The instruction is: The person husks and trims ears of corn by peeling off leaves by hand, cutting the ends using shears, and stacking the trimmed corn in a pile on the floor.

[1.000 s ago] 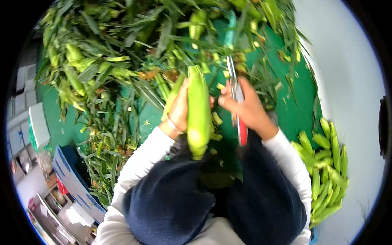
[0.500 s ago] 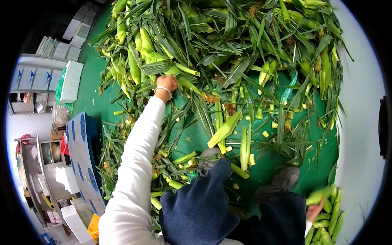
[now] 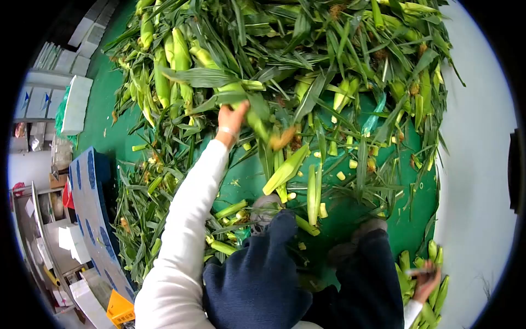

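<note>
My left hand point(image 3: 232, 122) is closed round a leafy corn ear point(image 3: 253, 122), blurred by motion, at the front of the big heap of unhusked corn point(image 3: 274, 49). Brown silk shows at the ear's lower end. Far to the lower right, my right hand point(image 3: 425, 284) is closed on a cutting tool point(image 3: 419, 271), of which only a small part shows. That hand is over the pile of trimmed green corn ears point(image 3: 441, 290) beside the wall.
Loose husks point(image 3: 286, 171) and cut stem pieces lie on the green floor point(image 3: 233, 183) around my shoes point(image 3: 268, 211). A blue-grey panel point(image 3: 93, 203), an orange container point(image 3: 120, 308) and shelves point(image 3: 49, 236) stand at the left. A white wall point(image 3: 476, 164) runs along the right.
The trimmed ear has left my right hand at the right pile; the cutting tool now shows there. My left hand, earlier reaching into the heap, has drawn a leafy ear from it.
</note>
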### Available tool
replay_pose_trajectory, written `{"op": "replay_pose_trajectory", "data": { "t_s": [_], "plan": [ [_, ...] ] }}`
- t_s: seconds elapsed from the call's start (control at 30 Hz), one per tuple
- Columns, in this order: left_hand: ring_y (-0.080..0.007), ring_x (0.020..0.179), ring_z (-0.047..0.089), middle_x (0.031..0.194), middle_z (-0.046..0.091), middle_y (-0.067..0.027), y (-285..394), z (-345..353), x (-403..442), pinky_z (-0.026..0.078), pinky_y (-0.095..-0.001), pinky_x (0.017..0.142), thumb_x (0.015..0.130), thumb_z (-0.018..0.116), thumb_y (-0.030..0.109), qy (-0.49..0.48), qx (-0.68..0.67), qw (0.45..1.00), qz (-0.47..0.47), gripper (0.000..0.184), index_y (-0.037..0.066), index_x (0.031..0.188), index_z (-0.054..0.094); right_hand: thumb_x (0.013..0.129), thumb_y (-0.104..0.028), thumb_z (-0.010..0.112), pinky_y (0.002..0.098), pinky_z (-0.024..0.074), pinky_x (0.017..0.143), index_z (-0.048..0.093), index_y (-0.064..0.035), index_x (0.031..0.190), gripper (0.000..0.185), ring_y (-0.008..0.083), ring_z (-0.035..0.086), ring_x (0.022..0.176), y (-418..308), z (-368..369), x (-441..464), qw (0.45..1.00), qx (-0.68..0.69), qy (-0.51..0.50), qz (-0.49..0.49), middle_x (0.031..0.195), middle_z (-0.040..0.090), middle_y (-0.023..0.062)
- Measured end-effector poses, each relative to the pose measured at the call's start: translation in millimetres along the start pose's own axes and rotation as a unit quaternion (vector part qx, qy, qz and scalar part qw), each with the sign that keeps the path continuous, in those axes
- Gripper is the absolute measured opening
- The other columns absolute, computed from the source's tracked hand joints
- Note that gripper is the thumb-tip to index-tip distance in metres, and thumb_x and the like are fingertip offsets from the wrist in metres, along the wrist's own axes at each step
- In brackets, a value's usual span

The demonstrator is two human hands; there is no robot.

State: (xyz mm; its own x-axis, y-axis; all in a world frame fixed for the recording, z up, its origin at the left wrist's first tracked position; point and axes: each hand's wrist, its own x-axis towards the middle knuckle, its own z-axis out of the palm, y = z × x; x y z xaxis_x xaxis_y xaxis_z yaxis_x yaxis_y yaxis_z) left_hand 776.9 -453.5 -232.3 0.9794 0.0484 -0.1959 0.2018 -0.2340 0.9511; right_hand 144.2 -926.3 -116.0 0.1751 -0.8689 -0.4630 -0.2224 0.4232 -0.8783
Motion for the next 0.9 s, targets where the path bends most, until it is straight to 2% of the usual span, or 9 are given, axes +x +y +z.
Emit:
{"op": "replay_pose_trajectory", "data": {
  "t_s": [0.1,0.27,0.3,0.33,0.43,0.53,0.67,0.77,0.9],
  "plan": [
    [-0.0269,0.090,0.062,0.104,0.061,-0.0180,-20.9,-25.2,-59.4,0.050,-0.0361,0.077,0.074,0.073,0.022,-0.086,0.139,0.967,0.195,0.056,0.001,0.116,0.044,0.086,-0.030,0.054,0.0369,0.0436,0.091,0.043,-0.0003,0.130,0.054,0.0235,0.055,0.105,-11.5,150.3,-14.0,0.970,-0.132,-0.206,0.004,0.116,0.057,0.0129],
    [-0.0379,0.095,0.059,0.106,0.057,-0.0220,49.6,-45.9,-149.3,0.049,-0.0396,0.080,0.065,0.071,0.015,-0.206,0.407,0.858,0.235,0.064,0.004,0.121,0.041,0.080,-0.008,0.065,0.0312,0.0454,0.085,0.038,0.0006,0.135,0.062,0.0178,0.058,0.094,-3.6,299.2,-49.1,0.855,-0.249,-0.454,-0.035,0.107,0.059,0.0068],
    [-0.0387,0.094,0.059,0.107,0.056,-0.0210,51.9,-45.8,-154.4,0.049,-0.0399,0.080,0.064,0.070,0.015,-0.219,0.411,0.846,0.260,0.066,0.004,0.122,0.041,0.080,-0.022,0.067,0.0313,0.0474,0.077,0.042,-0.0007,0.128,0.058,0.0168,0.057,0.091,4.5,314.7,-58.3,0.838,-0.252,-0.478,-0.081,0.101,0.059,0.0068],
    [-0.0369,0.095,0.060,0.105,0.058,-0.0214,54.1,-44.0,-156.6,0.048,-0.0378,0.083,0.065,0.069,0.010,-0.241,0.358,0.855,0.289,0.062,0.002,0.121,0.044,0.077,-0.022,0.068,0.0334,0.0470,0.078,0.042,0.0002,0.126,0.060,0.0211,0.057,0.091,5.5,329.3,-65.6,0.812,-0.304,-0.482,-0.126,0.101,0.058,0.0098],
    [-0.0295,0.095,0.061,0.105,0.060,-0.0195,61.6,-40.4,-159.9,0.046,-0.0352,0.085,0.074,0.071,0.026,-0.327,0.268,0.897,0.125,0.059,-0.001,0.120,0.047,0.070,-0.021,0.068,0.0394,0.0447,0.083,0.042,0.0036,0.120,0.062,0.0349,0.056,0.092,2.3,357.1,-87.8,0.770,-0.376,-0.480,-0.189,0.101,0.055,0.0191],
    [-0.0157,0.083,0.056,0.092,0.061,-0.0087,53.3,-37.6,-154.4,0.047,-0.0303,0.075,0.090,0.057,0.041,-0.417,0.186,0.886,0.081,0.050,-0.002,0.114,0.054,0.069,-0.019,0.065,0.0413,0.0433,0.086,0.041,0.0054,0.120,0.062,0.0388,0.054,0.095,6.1,362.4,-93.7,0.768,-0.360,-0.482,-0.222,0.101,0.054,0.0223],
    [-0.0082,0.071,0.052,0.080,0.059,-0.0015,61.8,-24.6,-161.6,0.044,-0.0245,0.062,0.095,0.051,0.038,-0.500,0.168,0.847,-0.065,0.042,-0.002,0.107,0.059,0.068,-0.014,0.067,0.0381,0.0444,0.086,0.039,0.0034,0.125,0.066,0.0341,0.058,0.092,18.1,356.6,-89.6,0.702,-0.379,-0.488,-0.354,0.098,0.059,0.0167],
    [-0.0047,0.065,0.049,0.074,0.057,0.0025,76.4,-17.7,-167.2,0.041,-0.0218,0.056,0.096,0.050,0.037,-0.515,0.174,0.828,-0.137,0.040,0.000,0.105,0.061,0.068,-0.012,0.065,0.0375,0.0465,0.079,0.040,0.0024,0.123,0.062,0.0318,0.059,0.086,29.3,350.9,-92.1,0.737,-0.351,-0.489,-0.307,0.092,0.059,0.0145],
    [-0.0073,0.054,0.051,0.072,0.057,-0.0005,72.1,-22.8,-165.2,0.041,-0.0217,0.049,0.094,0.049,0.043,-0.528,0.198,0.816,-0.124,0.045,0.000,0.102,0.059,0.073,-0.008,0.061,0.0336,0.0485,0.063,0.045,0.0000,0.116,0.047,0.0231,0.060,0.066,38.6,344.8,-98.3,0.747,-0.373,-0.498,-0.235,0.082,0.059,0.0098]
  ]
}}
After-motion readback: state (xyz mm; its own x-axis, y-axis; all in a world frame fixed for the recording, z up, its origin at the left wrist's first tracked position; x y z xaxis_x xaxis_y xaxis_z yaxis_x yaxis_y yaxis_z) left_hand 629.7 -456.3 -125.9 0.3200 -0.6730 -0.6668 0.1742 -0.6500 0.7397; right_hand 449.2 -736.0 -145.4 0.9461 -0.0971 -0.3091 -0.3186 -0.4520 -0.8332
